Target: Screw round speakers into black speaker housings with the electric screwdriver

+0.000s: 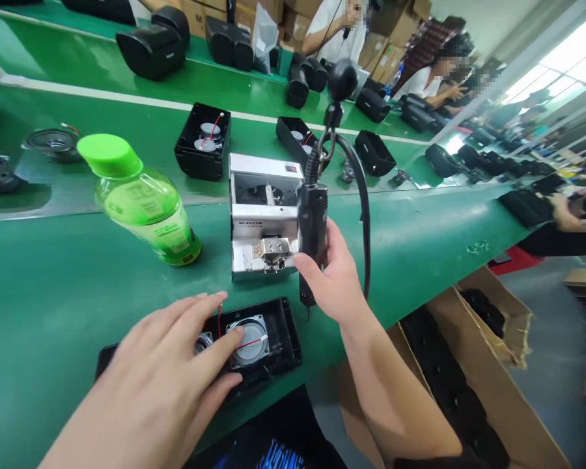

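My right hand point(333, 277) is wrapped round a black electric screwdriver point(312, 225), held upright with its bit pointing down, to the right of a silver screw feeder point(264, 218). The screwdriver's top hangs from a metal hook, and a black cable loops down beside it. My left hand point(170, 365) spreads over a black speaker housing point(286, 332) at the bench's near edge, its thumb by a round speaker driver point(250, 342). A red wire rises near the index fingertip. The hand hides the housing's left part; whether it presses on the housing I cannot tell.
A green-capped bottle point(149, 202) stands left of the feeder. Speaker housings point(202, 143) and loose drivers point(53, 140) lie on the belt behind. Cardboard boxes point(498, 371) with black parts are at the lower right. Co-workers point(334, 26) sit across the line.
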Tool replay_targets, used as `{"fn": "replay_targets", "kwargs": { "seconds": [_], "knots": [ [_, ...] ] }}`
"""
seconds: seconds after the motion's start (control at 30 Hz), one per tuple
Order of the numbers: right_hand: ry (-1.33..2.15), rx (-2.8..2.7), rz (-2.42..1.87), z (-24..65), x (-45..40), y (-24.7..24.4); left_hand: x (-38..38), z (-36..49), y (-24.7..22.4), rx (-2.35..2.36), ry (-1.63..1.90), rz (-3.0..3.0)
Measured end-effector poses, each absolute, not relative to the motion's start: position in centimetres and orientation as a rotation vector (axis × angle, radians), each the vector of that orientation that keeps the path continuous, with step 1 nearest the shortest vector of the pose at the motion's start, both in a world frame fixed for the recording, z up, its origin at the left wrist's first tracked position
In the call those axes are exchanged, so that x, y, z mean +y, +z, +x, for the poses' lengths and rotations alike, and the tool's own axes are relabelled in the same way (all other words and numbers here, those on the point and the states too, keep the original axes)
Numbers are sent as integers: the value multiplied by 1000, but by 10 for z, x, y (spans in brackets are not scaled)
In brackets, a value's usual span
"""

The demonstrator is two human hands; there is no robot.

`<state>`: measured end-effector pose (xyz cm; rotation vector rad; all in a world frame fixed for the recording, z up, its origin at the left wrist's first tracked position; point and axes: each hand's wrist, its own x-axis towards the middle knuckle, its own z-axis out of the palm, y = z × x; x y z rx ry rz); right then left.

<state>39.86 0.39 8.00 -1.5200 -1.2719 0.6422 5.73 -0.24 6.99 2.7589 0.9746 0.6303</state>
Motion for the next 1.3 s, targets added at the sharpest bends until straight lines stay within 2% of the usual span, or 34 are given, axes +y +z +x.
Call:
{"fn": "replay_targets", "kwargs": {
  "seconds": [0.17,0.47,0.9,1.13,1.3],
  "knots": [
    [661,-1252,-1366,412,0,80,9,94,61,781,623,3020],
    [838,-1033,-1151,421,-32,104,14,84,46,824,545,2876],
    [805,-965,-1037,412,-27,117,16,78,41,839,454,2840],
    [660,-1016,-889,391,13,165,19,89,54,846,528,2810],
    [687,-1119,-796,358,37,197,16,87,58,846,573,2752]
  ]
}}
